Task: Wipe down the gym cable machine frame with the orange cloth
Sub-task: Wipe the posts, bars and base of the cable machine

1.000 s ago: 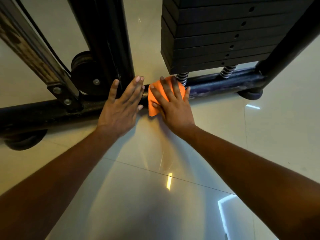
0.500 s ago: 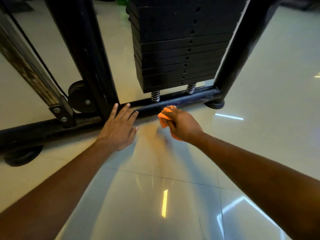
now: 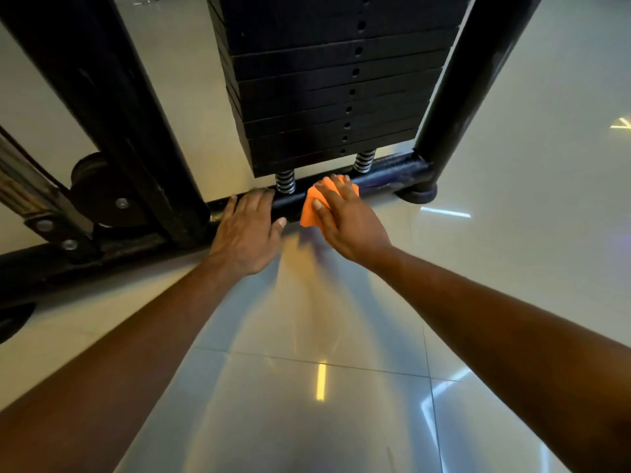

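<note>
Head view: both arms reach forward and down, nearly straight, to the low base bar (image 3: 386, 174) of the cable machine frame. The left hand (image 3: 246, 230) lies palm-down with its fingers spread flat, their tips on the bar just left of a spring (image 3: 285, 181); it grips nothing. The right hand (image 3: 345, 216) presses the orange cloth (image 3: 312, 208) against the bar, fingers extended over it and thumb on its near side, flattened on the cloth rather than curled round it. The cloth is bunched between the two springs, below the weight stack (image 3: 327, 97), draping over the bar's front toward the tiled floor (image 3: 307, 387). The bar's long axis runs left to right, rising toward the right upright (image 3: 457, 80).
</note>
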